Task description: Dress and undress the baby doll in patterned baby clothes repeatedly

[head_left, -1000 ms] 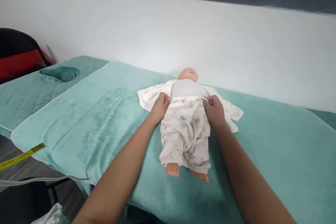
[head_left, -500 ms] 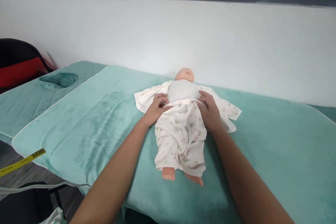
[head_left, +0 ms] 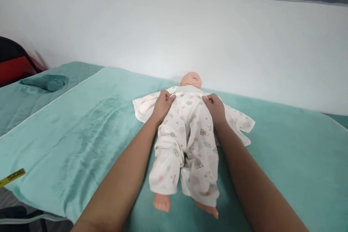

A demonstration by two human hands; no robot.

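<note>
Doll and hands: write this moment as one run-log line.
left hand: gripping waistband; right hand: gripping waistband; doll: face-up; trousers: on; feet: bare; shirt: spread open

No lettering legible. Yellow strip [head_left: 12, 177] at left edge of view, by green bed cover [head_left: 277, 152]: dark block of markings near tip, too small and blurred to read. Doll's trousers [head_left: 201, 145] and shirt [head_left: 144, 107]: small printed motifs, any wording indistinguishable.

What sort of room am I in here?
Perhaps a massage or infant-care training room: the green plush-covered bed has an apparent oval face hole, and a pink-headed baby doll in white printed trousers lies on it.
</note>
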